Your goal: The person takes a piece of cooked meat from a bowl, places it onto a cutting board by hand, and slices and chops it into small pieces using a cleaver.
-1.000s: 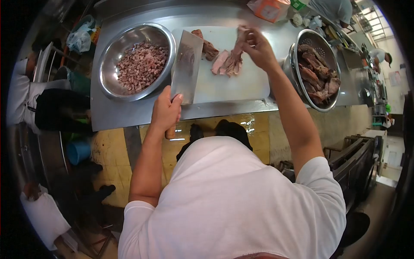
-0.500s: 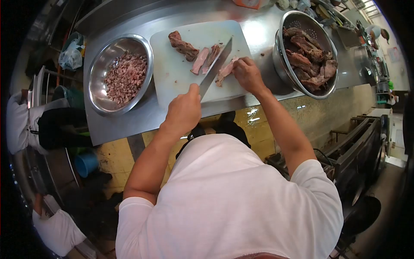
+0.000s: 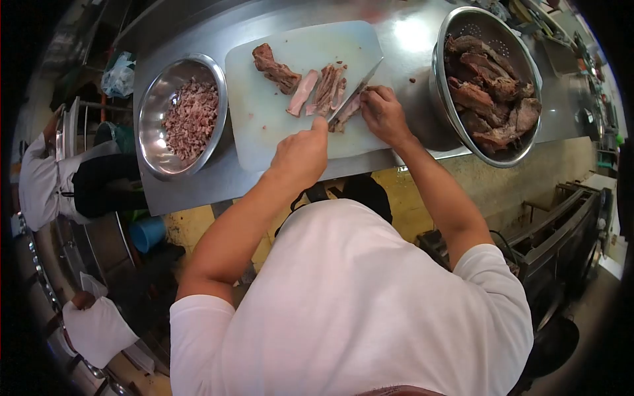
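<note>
My left hand (image 3: 300, 155) is closed round the handle of a cleaver (image 3: 360, 86), whose blade stands edge-down over the white cutting board (image 3: 257, 138). Just right of the blade, my right hand (image 3: 385, 115) pinches a strip of meat (image 3: 347, 112) at its end. Left of the blade lie sliced strips (image 3: 325, 89), a paler slice (image 3: 302, 92) and a larger browned chunk (image 3: 276, 68). Small crumbs of meat dot the board. The blade's lower edge is partly hidden among the meat.
A steel bowl of diced meat (image 3: 191, 122) stands left of the board. On the right, a colander (image 3: 441, 86) holds large cooked pieces (image 3: 489, 92). A person in white (image 3: 43, 178) stands at the far left; another (image 3: 99, 330) is lower left.
The cleaver has swung from lying near the bowl to standing among the meat on the right. My right hand has come down from holding the meat raised to the board, where more strips lie separated.
</note>
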### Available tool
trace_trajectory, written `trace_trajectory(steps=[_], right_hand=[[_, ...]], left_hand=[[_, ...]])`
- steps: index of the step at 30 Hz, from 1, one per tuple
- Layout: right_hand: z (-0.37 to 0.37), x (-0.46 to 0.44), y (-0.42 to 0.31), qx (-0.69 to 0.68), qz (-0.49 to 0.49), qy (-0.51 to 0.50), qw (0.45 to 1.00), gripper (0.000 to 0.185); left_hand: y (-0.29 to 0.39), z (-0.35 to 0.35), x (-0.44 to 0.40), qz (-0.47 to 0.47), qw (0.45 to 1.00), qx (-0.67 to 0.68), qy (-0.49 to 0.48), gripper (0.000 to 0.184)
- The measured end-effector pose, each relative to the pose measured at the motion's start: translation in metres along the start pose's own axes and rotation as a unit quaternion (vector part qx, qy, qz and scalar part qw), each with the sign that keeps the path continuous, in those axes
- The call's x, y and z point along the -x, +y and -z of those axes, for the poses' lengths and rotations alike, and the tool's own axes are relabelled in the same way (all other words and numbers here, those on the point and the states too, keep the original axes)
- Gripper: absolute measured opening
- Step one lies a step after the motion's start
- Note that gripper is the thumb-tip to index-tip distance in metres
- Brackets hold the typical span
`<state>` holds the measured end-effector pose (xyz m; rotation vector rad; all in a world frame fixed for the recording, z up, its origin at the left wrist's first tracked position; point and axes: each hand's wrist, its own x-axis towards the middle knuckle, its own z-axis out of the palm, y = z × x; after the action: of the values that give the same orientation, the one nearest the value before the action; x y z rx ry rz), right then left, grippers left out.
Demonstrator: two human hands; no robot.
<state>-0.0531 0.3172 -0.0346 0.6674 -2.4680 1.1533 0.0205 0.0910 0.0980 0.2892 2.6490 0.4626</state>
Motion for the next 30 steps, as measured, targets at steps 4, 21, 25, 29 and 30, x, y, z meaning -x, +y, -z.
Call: trace_trajectory(steps=[4,21,25,29,30], right_hand=[[-0.001,0.000,-0.002,0.008,0.017,0.005,1.000,0.018],[-0.002,0.007,-0.002,-0.009,0.005,0.016,1.000,0.017],[0.000,0.001,-0.002,0.010,0.009,-0.002,1.000,0.017],[-0.001,0.004,-0.001,-0.004,-0.003,0.019,1.000,0.018],[0.000,0.005,0.002,-0.003,-0.007,0.022,1.000,0.018]], left_hand=[[0.006,0.030,0.016,0.011,0.998,-0.023,-0.064,0.021],[0.008,0.002,0.004,0.006,1.000,-0.005,-0.028,0.023],[0.012,-0.011,-0.032,-0.023,0.999,0.004,0.028,0.022],[-0.001,-0.006,-0.011,-0.033,0.999,0.018,0.016,0.019],[-0.004,-0.011,-0.010,-0.003,1.000,0.009,0.007,0.019]])
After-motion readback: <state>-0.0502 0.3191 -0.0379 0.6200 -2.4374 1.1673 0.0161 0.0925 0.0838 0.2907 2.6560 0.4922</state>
